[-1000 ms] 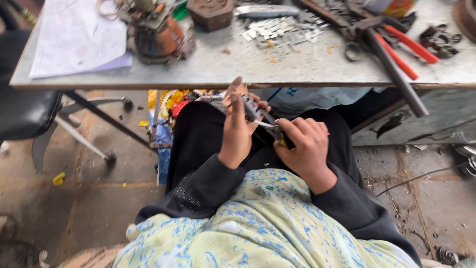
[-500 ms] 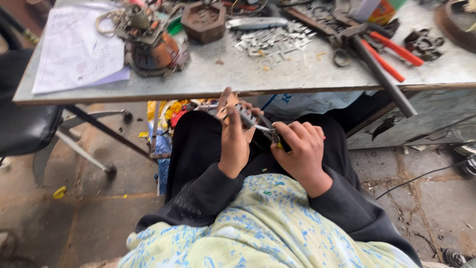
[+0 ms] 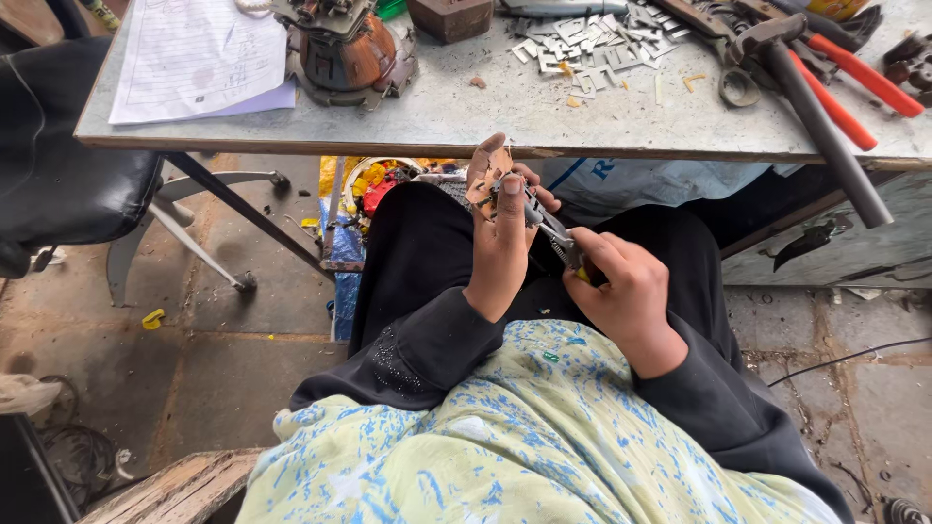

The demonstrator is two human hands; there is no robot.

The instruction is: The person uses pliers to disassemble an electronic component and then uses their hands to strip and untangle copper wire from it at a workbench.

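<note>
Both hands (image 3: 563,252) now sit lower, gripping thin metal pliers (image 3: 546,223)

A white paper sheet (image 3: 194,53), ruled and covered in handwriting, is seen lying flat at the left end of the bench (image 3: 437,121), one corner hanging over the edge. Under the bench, a pale plastic sack (image 3: 621,189) with blue printing is spotted, slumped just behind the knees. Beside it, to the left, a blue bag (image 3: 342,281) is made out on the floor, with yellow and red wrappers (image 3: 374,182) bunched above it. No screens or signs are shown.
</note>
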